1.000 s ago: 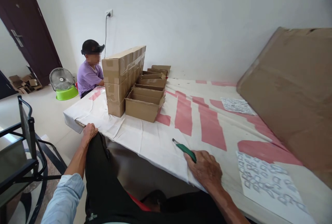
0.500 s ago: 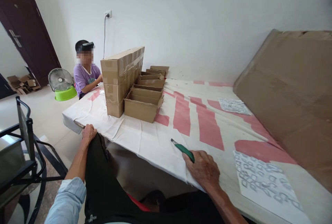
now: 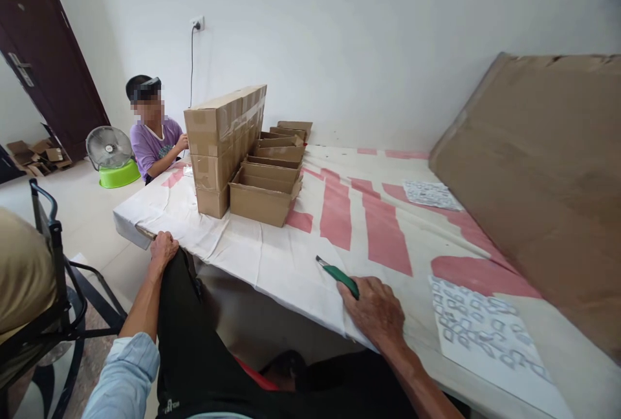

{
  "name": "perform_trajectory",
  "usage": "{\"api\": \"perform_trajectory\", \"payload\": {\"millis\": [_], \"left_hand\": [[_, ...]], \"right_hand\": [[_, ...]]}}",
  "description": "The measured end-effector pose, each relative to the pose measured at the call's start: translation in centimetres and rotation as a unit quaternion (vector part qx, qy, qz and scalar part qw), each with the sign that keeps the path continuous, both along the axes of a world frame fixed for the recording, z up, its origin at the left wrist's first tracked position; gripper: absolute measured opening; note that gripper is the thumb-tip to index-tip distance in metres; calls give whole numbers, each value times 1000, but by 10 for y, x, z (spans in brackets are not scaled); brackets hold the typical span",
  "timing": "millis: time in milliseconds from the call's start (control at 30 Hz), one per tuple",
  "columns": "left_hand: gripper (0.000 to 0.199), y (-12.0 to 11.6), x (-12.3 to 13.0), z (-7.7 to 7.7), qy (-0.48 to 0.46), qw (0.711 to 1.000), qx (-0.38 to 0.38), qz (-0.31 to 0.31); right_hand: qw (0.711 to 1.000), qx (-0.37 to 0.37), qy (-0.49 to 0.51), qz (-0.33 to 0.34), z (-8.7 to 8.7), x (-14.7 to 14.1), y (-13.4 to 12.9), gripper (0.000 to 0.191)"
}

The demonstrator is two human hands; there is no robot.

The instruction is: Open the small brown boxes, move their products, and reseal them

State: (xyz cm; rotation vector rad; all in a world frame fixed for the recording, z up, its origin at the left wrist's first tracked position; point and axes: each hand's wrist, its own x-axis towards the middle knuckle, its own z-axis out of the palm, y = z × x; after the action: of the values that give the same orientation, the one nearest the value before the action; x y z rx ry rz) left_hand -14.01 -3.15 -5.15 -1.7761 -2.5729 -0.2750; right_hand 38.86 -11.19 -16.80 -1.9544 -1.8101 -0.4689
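My right hand [image 3: 376,310] is closed around a green-handled utility knife [image 3: 342,279]. That hand rests on the cloth-covered table [image 3: 272,257] near its front edge, and the knife's metal tip points away to the left. Farther left, my left hand [image 3: 163,247] has its fingers curled over the table's edge, just above my black-clad knee; its fingertips are partly hidden. Beyond the hands stands a stack of taped cardboard boxes [image 3: 208,170]. Right beside the stack, several open cardboard boxes [image 3: 259,202] sit in a row.
Two sheets, one near [image 3: 490,335] and one far [image 3: 431,194], lie on the right. A large cardboard panel [image 3: 538,167] leans there. Behind the stack sits a person in purple [image 3: 158,147]. A fan [image 3: 110,147], folding chair [image 3: 58,277] and cardboard pile [image 3: 41,157] stand left.
Someone's beige-clothed body has come into view at the folding chair on the left. The person in purple has raised a hand slightly. My hands keep their holds while the view shifts a little.
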Motion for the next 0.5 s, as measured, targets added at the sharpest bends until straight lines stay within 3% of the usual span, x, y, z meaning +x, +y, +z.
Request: {"api": "perform_trajectory", "payload": {"millis": [500], "left_hand": [[22,-6,6,4,14,1000,11,-9]], "right_hand": [[1000,2,10,3,2,-1,-1,26]]}}
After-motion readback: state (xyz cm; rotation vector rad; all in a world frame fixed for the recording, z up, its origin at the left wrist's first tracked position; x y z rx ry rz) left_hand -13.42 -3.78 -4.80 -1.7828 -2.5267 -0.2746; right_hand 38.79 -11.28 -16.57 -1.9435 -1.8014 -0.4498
